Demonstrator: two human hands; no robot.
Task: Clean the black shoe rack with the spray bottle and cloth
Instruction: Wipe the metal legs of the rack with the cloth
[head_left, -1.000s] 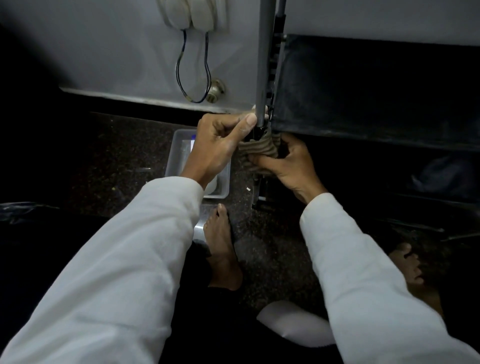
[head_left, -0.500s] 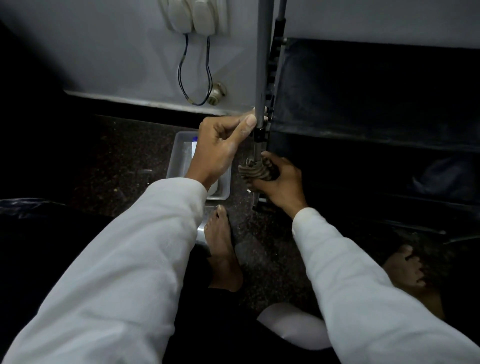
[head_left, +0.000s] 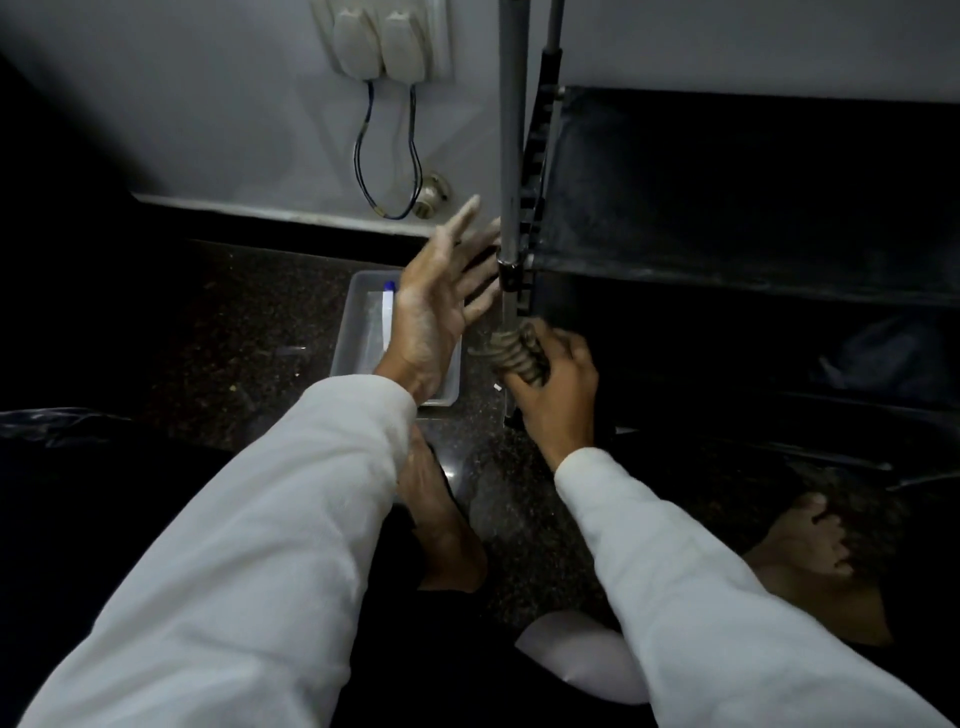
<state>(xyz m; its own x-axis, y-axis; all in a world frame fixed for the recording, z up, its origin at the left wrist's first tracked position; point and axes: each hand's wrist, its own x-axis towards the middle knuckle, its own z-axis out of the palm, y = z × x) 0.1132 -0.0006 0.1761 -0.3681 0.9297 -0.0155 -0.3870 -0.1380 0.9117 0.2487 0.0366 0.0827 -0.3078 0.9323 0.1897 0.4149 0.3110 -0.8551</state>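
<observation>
The black shoe rack (head_left: 727, 208) stands against the wall at the right, with a grey upright pole (head_left: 511, 156) at its near left corner. My right hand (head_left: 558, 395) grips a striped cloth (head_left: 514, 353) wrapped round the low part of that pole, close to the floor. My left hand (head_left: 441, 296) is off the pole, just left of it, with fingers spread and nothing in it. A spray bottle is not clearly visible; a white item with a blue tip (head_left: 388, 299) lies in the tray.
A clear plastic tray (head_left: 358, 338) sits on the dark speckled floor left of the pole, partly under my left hand. Two plugs (head_left: 382, 44) with hanging wires are on the wall above. My bare feet (head_left: 441, 519) rest on the floor.
My left hand has let go of the pole and opened its fingers. My right hand with the cloth slid down the pole from the shelf joint to near the floor.
</observation>
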